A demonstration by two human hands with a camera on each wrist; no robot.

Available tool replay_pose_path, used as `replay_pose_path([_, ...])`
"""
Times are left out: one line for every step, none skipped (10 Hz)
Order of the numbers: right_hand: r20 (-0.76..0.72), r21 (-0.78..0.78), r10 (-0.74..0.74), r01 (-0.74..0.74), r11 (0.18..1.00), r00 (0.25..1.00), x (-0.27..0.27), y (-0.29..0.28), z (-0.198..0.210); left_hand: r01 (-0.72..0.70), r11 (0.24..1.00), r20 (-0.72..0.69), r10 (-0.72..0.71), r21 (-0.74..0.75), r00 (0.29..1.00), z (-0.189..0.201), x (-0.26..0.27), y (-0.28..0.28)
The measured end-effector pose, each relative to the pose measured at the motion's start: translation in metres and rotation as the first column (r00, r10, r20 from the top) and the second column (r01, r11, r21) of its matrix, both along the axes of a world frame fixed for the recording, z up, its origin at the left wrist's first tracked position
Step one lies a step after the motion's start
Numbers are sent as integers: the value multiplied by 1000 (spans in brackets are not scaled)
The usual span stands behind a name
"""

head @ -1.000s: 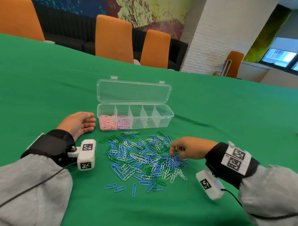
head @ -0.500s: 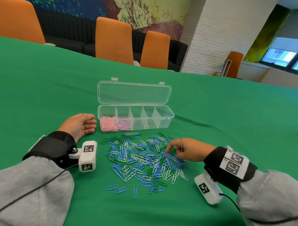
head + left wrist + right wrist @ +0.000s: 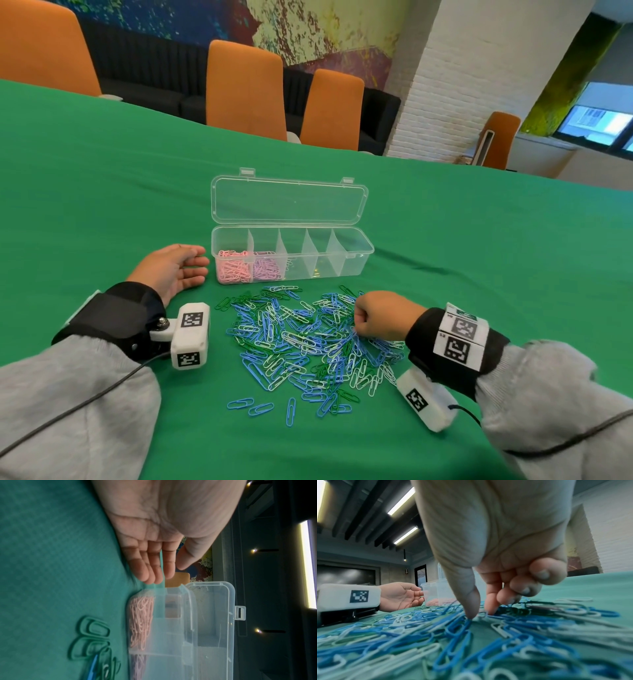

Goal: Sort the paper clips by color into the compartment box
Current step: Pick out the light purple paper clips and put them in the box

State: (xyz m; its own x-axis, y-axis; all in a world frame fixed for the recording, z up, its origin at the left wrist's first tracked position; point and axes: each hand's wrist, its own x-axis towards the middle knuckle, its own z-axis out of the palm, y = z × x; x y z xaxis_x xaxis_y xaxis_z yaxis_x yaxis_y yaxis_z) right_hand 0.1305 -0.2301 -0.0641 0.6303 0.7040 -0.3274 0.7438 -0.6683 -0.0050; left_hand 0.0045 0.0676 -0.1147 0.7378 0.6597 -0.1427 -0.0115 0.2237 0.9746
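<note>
A clear compartment box (image 3: pixel 356 255) stands open on the green table, with pink clips (image 3: pixel 234 269) in its leftmost compartment and lilac clips (image 3: pixel 267 269) in the one beside it. In front of it lies a loose pile of blue, green and white paper clips (image 3: pixel 291 339). My right hand (image 3: pixel 356 327) is down on the pile's right side. Its thumb and forefinger (image 3: pixel 480 613) pinch at a pale clip, the other fingers curled. My left hand (image 3: pixel 171 270) rests with relaxed fingers on the cloth, just left of the box (image 3: pixel 214 615).
The box lid (image 3: pixel 289 202) stands up behind the compartments. Three blue clips (image 3: pixel 260 407) lie apart at the pile's near edge. Orange chairs (image 3: pixel 245 85) line the table's far side. Green cloth (image 3: pixel 479 257) stretches to the right of the box.
My right hand has shifted a little toward me over the pile and closed from a pointing forefinger into a tighter pinch. The left hand has stayed beside the box.
</note>
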Motion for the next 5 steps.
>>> replay_pose_path([-31, 10, -23, 23, 1000, 999, -1, 3, 2, -2, 1000, -2, 2, 0, 1000, 0, 0, 1])
replay_pose_path([-81, 27, -37, 39, 999, 996, 0, 2, 0, 0, 1000, -2, 0, 0, 1000, 0, 0, 2])
replay_pose_path([-109, 39, -41, 46, 998, 993, 1, -1, -3, 0, 1000, -1, 0, -1, 1000, -1, 0, 1])
replay_pose_path([-146, 67, -29, 39, 997, 989, 5, -7, -3, -2, 1000, 3, 2, -2, 1000, 0, 0, 1])
replay_pose_path([-152, 65, -3, 13, 998, 988, 7, -9, -1, -4, 1000, 6, 4, -1, 1000, 0, 0, 1])
